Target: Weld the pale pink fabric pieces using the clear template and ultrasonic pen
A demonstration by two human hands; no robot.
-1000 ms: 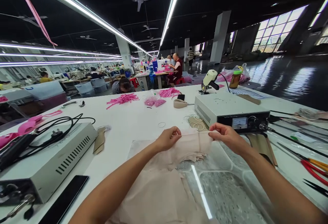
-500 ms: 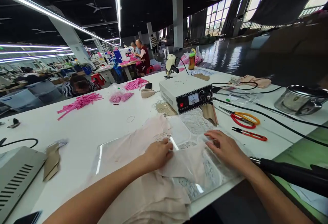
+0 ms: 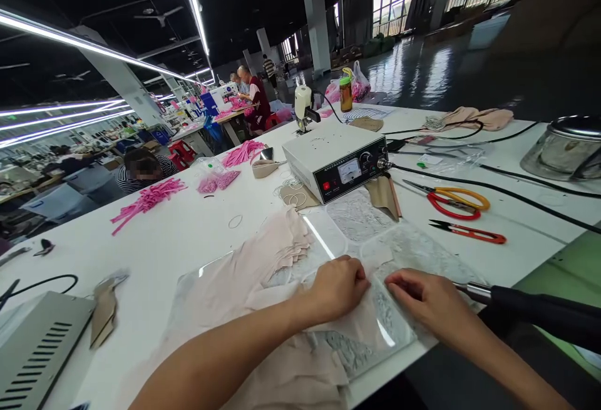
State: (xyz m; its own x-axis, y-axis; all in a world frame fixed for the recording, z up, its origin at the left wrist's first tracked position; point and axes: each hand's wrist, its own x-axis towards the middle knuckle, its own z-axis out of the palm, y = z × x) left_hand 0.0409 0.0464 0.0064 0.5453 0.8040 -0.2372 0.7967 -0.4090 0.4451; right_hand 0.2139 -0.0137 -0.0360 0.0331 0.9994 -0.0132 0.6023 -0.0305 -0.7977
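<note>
Head cam: watching remotely, I see both hands low over a see-through plate on the white table.
Left hand: fingers curled down on a pale pink cloth piece; can't tell from here if they actually pinch it.
Right hand: thumb and forefinger bent close together just beside that cloth; can't tell if they've got its edge.
Pale stack: layered cloth on the plate, beyond the left forearm.
Black-handled tool: metal end runs behind the right hand.
Snips: orange, on the table beyond the right hand.
</note>
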